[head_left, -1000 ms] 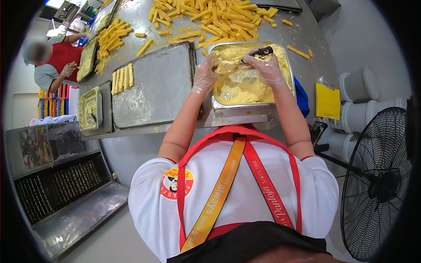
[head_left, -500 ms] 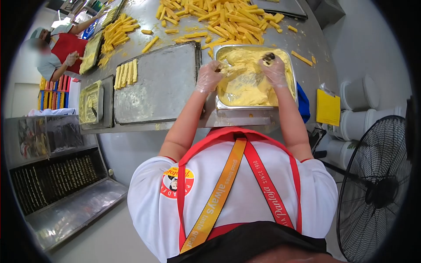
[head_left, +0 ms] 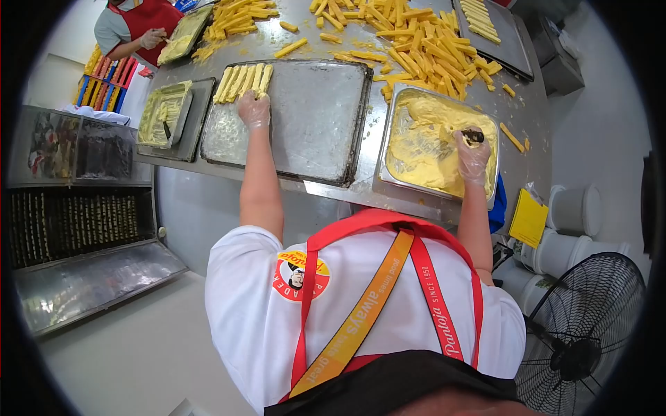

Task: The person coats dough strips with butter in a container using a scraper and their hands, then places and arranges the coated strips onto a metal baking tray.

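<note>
My left hand (head_left: 254, 109), in a clear glove, is closed on the near end of a yellow-coated stick, at the right of a row of coated sticks (head_left: 236, 82). These lie side by side at the upper left of a flat metal baking tray (head_left: 312, 121). My gloved right hand (head_left: 474, 158) is closed around a dark-handled tool (head_left: 472, 136) above a steel pan (head_left: 386, 168). The tool's working end cannot be made out. Pale yellow cream (head_left: 423, 149) is smeared thickly across the pan's bottom.
Uncoated yellow sticks (head_left: 433, 52) are heaped behind the pan. A smaller cream-smeared pan (head_left: 164, 114) stands left of my tray. Another tray (head_left: 491, 38) holds coated sticks at the back right. A co-worker's gloved hand (head_left: 152, 38) is at the upper left. A fan (head_left: 579, 357) stands lower right.
My left hand has moved left from the cream pan to the tray, where the row has another coated stick. The right hand stays over the pan with the tool. The view has shifted.
</note>
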